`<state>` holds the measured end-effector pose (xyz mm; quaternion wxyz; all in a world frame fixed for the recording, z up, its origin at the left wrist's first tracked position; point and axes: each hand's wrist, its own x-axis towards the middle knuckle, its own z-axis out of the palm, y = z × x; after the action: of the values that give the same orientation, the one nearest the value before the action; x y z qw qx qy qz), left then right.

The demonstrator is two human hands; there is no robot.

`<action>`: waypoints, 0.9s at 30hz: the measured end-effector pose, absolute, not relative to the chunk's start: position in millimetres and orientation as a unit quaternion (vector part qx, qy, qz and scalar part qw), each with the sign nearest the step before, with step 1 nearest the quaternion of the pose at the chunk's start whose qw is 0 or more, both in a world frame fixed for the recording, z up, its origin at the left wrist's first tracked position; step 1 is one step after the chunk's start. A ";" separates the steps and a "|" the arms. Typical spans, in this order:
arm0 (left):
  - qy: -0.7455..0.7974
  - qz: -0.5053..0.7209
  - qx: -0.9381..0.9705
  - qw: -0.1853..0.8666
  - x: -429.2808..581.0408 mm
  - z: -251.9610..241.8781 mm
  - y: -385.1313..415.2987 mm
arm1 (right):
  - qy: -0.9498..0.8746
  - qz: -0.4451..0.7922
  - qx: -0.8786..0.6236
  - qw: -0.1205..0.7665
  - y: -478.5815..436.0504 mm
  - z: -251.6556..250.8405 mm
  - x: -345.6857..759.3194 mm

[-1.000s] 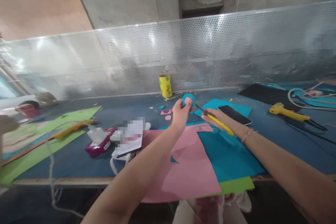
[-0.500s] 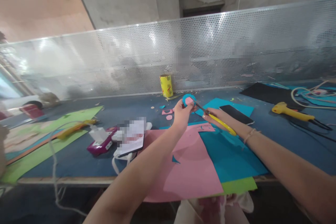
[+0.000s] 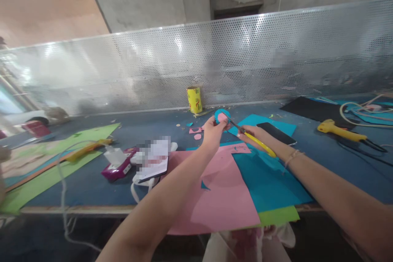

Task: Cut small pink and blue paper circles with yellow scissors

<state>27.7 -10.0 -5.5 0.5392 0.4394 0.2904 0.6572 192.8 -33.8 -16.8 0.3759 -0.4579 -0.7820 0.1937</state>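
Between the fingers of my left hand (image 3: pixel 212 130) is a small blue disc (image 3: pixel 220 112) with a pink circle (image 3: pixel 222 117) on its face. My right hand (image 3: pixel 250 133) grips yellow-handled scissors (image 3: pixel 260 145), whose blades reach the right edge of the disc. Whether the blades are parted I cannot make out. Below my hands lies a pink sheet (image 3: pixel 215 196) with cut-outs, over a larger blue sheet (image 3: pixel 273 184). A pink cut piece (image 3: pixel 195 130) and a small pink oval (image 3: pixel 197 136) rest left of my left hand.
A yellow roll (image 3: pixel 195 100) stands by the perforated metal screen (image 3: pixel 147 69). At right are a black phone (image 3: pixel 276 133) and a yellow glue gun (image 3: pixel 342 131). Leftward lie a tablet-like device (image 3: pixel 156 157), a purple power strip (image 3: pixel 118 168) and green sheets (image 3: pixel 89 135).
The blue disc has turned or shifted very slightly at the scissor blades. Both hands keep nearly the same place and hold.
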 end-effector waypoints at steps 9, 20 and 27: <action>0.274 0.648 0.404 0.585 27.7 -2.1 -15.3 | -0.781 0.197 -0.455 0.381 -32.2 -20.2 195.6; 0.246 0.632 0.393 0.621 27.6 -1.2 -18.4 | -0.776 0.214 -0.434 0.405 -35.2 -18.1 190.0; 0.248 0.627 0.380 0.633 28.0 -1.0 -17.2 | -0.777 0.238 -0.426 0.397 -44.1 -5.5 186.1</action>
<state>28.0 -17.2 -1.0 0.6327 0.3804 0.2478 0.6274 186.1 -44.1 -5.5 0.3969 -0.4260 -0.7775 0.2379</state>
